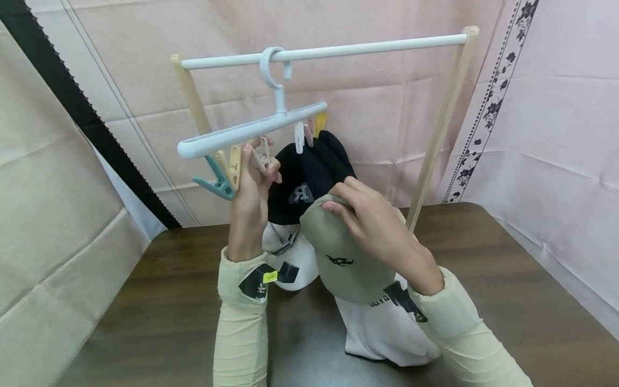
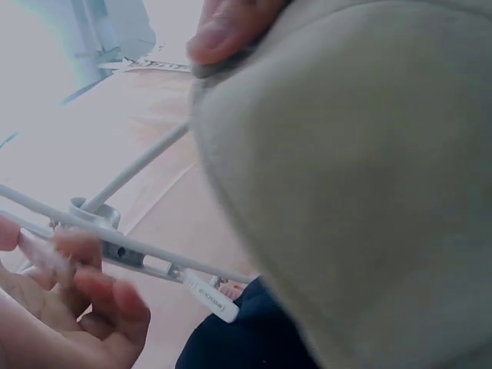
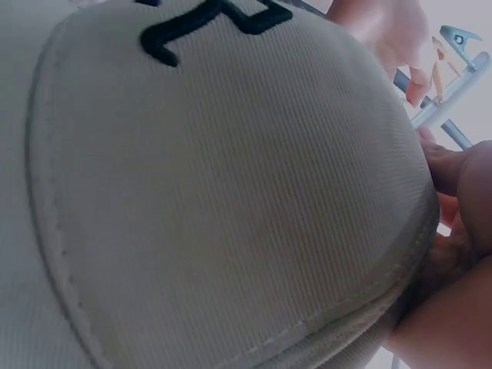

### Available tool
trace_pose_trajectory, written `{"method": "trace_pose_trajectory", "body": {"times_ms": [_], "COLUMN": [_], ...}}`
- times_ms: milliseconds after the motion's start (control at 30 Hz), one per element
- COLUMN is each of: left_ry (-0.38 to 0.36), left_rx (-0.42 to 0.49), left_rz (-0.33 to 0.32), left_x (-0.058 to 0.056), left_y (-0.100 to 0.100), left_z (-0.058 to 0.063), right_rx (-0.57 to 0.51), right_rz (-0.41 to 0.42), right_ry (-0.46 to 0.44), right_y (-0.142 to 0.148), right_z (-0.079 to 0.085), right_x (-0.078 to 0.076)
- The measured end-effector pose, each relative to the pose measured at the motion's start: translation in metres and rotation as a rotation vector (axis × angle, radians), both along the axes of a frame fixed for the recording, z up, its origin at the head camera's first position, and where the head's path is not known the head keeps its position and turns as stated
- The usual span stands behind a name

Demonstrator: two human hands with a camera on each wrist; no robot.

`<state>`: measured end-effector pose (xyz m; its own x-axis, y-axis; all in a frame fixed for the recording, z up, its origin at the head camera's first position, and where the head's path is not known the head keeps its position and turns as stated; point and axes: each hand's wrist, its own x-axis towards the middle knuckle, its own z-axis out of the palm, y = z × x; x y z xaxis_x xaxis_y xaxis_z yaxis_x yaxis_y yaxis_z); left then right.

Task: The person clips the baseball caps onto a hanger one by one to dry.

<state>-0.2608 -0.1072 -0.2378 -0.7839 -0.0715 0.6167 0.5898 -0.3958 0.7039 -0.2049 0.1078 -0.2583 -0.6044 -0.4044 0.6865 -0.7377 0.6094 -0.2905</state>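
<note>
My left hand point(image 1: 251, 196) pinches a pale clothespin point(image 1: 263, 157) on the underside of a light blue clip hanger point(image 1: 242, 130). My right hand point(image 1: 382, 228) grips the edge of a khaki cap point(image 1: 333, 236) with dark embroidery, held just below and right of the hanger. In the left wrist view the cap point(image 2: 354, 169) fills the right half. Close by the left hand hang a teal clothespin point(image 1: 220, 183) and a beige one point(image 1: 234, 167). A white clothespin point(image 1: 299, 137) and a yellow one point(image 1: 319, 123) are above dark caps point(image 1: 285, 177).
The hanger hooks over a white rail point(image 1: 367, 49) on wooden posts point(image 1: 442, 129). A white cap point(image 1: 302, 263) is below the dark caps. White cloth-like headwear with lettering point(image 1: 387, 336) lies on the brown table point(image 1: 159, 322). Pale cloth point(image 1: 377, 107) forms the backdrop.
</note>
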Motion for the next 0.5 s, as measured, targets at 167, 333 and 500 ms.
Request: {"method": "trace_pose_trajectory", "body": {"times_ms": [167, 333, 500], "left_ry": [0.064, 0.089, 0.102], "left_rx": [-0.055, -0.070, -0.060], "left_rz": [-0.042, -0.101, -0.095], "left_x": [-0.001, -0.004, -0.003], "left_y": [0.001, -0.002, -0.002], "left_z": [-0.002, -0.004, -0.005], "right_rx": [-0.028, -0.051, -0.096], "right_rz": [0.044, 0.117, 0.141], "right_ry": [0.019, 0.036, 0.031], "right_y": [-0.004, -0.010, -0.016], "right_z": [0.006, 0.012, 0.016], "right_x": [-0.008, -0.017, -0.027]}}
